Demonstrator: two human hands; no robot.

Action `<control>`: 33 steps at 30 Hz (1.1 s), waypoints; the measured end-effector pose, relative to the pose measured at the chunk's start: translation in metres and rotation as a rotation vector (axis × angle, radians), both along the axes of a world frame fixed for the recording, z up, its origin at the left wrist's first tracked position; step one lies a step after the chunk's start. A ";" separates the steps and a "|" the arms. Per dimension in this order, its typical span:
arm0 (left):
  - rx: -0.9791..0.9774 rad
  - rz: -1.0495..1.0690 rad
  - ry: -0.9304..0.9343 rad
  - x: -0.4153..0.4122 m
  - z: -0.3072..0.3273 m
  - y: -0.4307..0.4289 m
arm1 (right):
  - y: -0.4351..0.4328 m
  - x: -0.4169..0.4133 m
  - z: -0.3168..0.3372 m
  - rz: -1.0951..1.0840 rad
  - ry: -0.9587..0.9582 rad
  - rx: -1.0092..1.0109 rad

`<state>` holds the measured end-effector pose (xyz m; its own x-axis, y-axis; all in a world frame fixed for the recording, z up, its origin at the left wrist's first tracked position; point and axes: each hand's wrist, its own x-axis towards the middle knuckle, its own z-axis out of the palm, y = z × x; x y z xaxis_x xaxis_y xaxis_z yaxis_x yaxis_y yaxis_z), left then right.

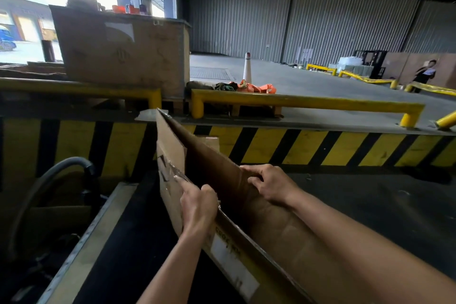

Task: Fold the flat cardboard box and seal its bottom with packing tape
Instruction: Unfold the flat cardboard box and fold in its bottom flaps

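Head view: striped dock edge (320,148) behind box (212,168); floor (308,81) possibly concrete.

Colours we saw
Our cardboard box (209,163) was brown; the dock edge (320,148) wore yellow-and-black diagonal stripes; the rail (308,102) was yellow

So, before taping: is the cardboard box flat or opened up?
Cardboard box partly opened: left hand and right hand hold its panels apart, a wedge-shaped gap between them.

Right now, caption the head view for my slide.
Left hand and right hand grip a flat cardboard box stood on edge, its panels slightly parted, before a yellow-and-black striped dock wall.
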<state>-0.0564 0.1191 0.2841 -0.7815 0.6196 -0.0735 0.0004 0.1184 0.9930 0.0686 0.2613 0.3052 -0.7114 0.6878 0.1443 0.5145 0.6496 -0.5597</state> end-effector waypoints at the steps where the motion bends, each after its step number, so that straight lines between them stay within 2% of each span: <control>1: -0.002 0.002 0.009 -0.004 0.001 0.001 | 0.003 0.002 0.002 0.003 -0.039 0.009; 5: -0.054 -0.014 0.020 -0.026 0.006 0.006 | 0.010 0.009 0.002 -0.023 -0.101 0.059; 10: -0.141 -0.091 -0.005 -0.057 0.004 0.018 | 0.009 0.012 -0.004 -0.131 0.045 0.086; 15: -0.207 -0.059 0.013 -0.053 -0.002 0.007 | -0.007 0.007 -0.012 -0.166 0.117 0.119; 21: -0.271 -0.342 -0.061 0.006 -0.012 -0.031 | -0.021 0.002 -0.015 -0.223 0.183 0.126; 27: -0.205 -0.202 0.065 -0.002 -0.009 -0.050 | -0.028 0.018 -0.007 -0.197 0.136 0.103; 33: -0.253 -0.088 0.153 -0.040 -0.001 -0.059 | -0.035 0.068 0.003 -0.268 0.086 0.120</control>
